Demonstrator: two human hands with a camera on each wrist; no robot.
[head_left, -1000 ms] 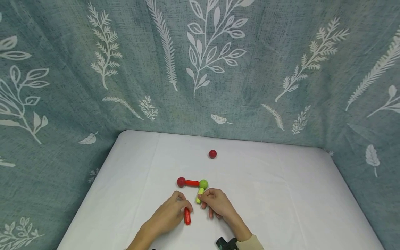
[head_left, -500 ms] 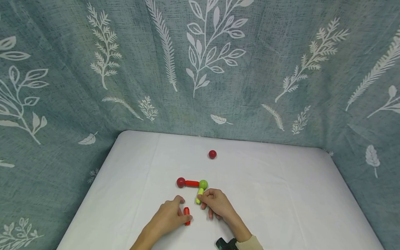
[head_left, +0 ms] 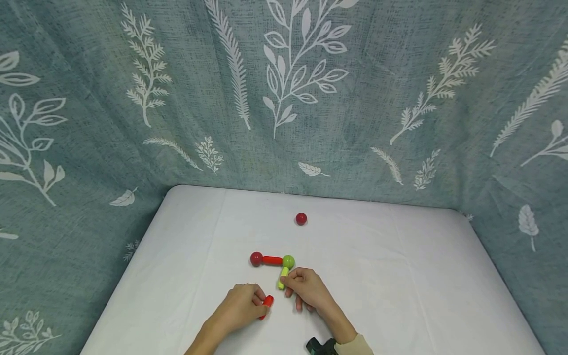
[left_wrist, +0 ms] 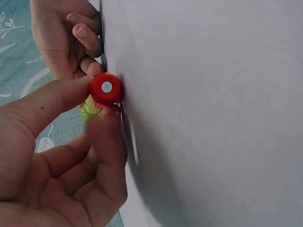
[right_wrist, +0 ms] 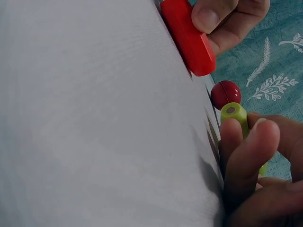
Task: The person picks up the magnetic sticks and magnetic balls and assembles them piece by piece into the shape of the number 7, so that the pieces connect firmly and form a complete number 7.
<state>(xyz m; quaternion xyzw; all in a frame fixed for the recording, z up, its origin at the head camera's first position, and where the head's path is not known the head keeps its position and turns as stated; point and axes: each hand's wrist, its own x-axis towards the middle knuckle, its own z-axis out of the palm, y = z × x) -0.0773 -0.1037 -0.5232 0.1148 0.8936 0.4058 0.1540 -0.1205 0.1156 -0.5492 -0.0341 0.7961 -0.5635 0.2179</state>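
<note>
My left hand [head_left: 241, 306] pinches a short red rod [head_left: 269, 300] between thumb and fingers, low at the tabletop. In the left wrist view the rod's end [left_wrist: 113, 93] faces the camera, with a pale silvery disc in its centre. My right hand [head_left: 312, 290] pinches a lime-yellow rod [head_left: 283, 280], whose far end meets a green ball [head_left: 288, 262]. From that ball a second red rod [head_left: 272, 261] runs left to a dark red ball [head_left: 256, 259]. In the right wrist view the lime-yellow rod's near end [right_wrist: 239, 111] shows a grey disc.
A separate dark red ball [head_left: 301, 219] lies farther back on the white-covered table [head_left: 377, 256]. A green leaf-patterned cloth [head_left: 191, 98] hangs behind and beside the table. A black device [head_left: 321, 346] sits at my right wrist.
My left fingers loosened from the loose red rod, spread, then took hold of it again. The rod has turned, its far end now tilting right. My right hand has stayed still.
</note>
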